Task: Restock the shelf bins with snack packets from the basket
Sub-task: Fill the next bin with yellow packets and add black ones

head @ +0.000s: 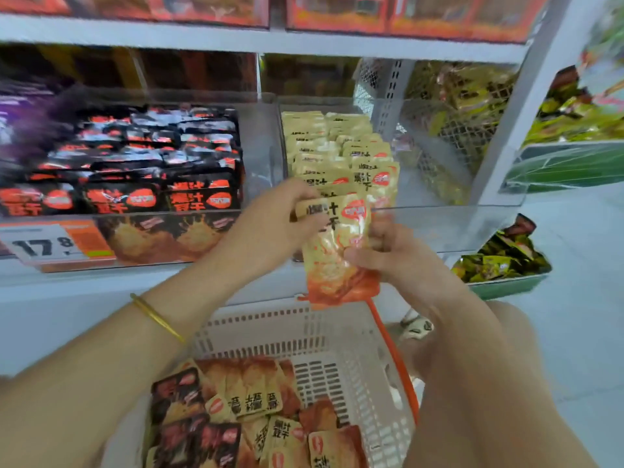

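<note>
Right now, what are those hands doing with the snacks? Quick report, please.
Left hand grips yellow packet up top, right hand lower. Packet at yellow bin front wall, not in yet. Nothing blocking; basket below holds more.

White metal shelving [236,38], pale floor [574,332]

Price tag [40,246] reading 17.8, red boxes [337,11] overhead, green tray [503,288] — lower right

A shop aisle: shelf bins [439,228] packed with snack packets [199,197], a price tag [40,244], a plastic basket [337,339].
</note>
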`<state>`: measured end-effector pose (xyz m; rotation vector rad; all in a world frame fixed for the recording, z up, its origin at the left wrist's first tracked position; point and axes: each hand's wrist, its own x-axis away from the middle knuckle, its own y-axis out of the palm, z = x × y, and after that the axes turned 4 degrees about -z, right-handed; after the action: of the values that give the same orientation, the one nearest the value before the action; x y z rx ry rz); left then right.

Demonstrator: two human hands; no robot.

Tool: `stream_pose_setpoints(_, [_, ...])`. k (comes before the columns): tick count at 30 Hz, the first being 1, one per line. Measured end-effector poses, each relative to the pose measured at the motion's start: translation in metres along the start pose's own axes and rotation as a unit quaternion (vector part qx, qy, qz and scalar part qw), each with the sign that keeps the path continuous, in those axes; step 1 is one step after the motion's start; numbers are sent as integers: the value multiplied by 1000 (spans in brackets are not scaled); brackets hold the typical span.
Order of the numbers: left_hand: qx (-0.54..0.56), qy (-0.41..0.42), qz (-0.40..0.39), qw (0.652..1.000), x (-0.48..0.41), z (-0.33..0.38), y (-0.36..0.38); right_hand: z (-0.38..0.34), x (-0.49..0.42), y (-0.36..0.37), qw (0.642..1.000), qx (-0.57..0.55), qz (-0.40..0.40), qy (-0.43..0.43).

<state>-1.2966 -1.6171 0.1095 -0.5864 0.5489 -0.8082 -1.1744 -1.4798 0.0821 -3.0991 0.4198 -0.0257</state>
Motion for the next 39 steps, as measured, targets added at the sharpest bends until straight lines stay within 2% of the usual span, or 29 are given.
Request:
stream_pose_setpoints(2, [22,17,60,998,-12,17,0,-23,-1,-18,995,-11,92,-42])
stream_pose_setpoints(3, [-12,28,76,997,-19,24,1,-34,-4,-28,986,-7,151,-68])
stream_pose_setpoints(5, [-151,56,79,984,-37,28,2,-51,-21,-53,961,20,252,-112])
stream_pose_setpoints(7, [-273,77,51,958,-54,26,3,-59,-45,-76,943,72,306,-110])
stream_pose_setpoints(9, [-340,77,17,937,-65,22,7,-56,-70,-90,944,167,282,-44])
stream_pose_setpoints(12, [-388,68,-21,919,-71,14,18,-41,-95,-93,953,252,151,76])
stream_pose_setpoints(13, [-395,63,-27,916,-70,10,22,-38,-100,-91,934,320,117,108])
stream_pose_setpoints(15, [-410,63,-19,910,-68,6,26,-32,-110,-91,865,468,99,149])
stream_pose_setpoints(17, [-414,73,-5,907,-67,4,26,-30,-112,-91,828,521,118,172])
stream_pose_setpoints(19, [-415,75,-9,907,-66,3,26,-30,-113,-88,829,524,114,160])
stream_pose_setpoints(22, [-416,82,-7,906,-66,4,26,-34,-107,-87,858,481,89,153])
stream_pose_setpoints(25, [-412,87,-5,907,-64,2,25,-38,-100,-91,835,517,89,167])
stream_pose_setpoints(31, [-402,71,-23,912,-62,3,23,-35,-102,-83,816,547,78,167])
stream_pose_setpoints(33, [-397,78,-9,914,-61,4,23,-38,-97,-83,824,528,115,172])
stream_pose_setpoints(35, [-379,120,36,917,-52,9,24,-44,-87,-82,837,499,166,152])
stream_pose_setpoints(39, [-300,213,136,920,-13,6,38,-45,-46,-66,853,436,286,-15])
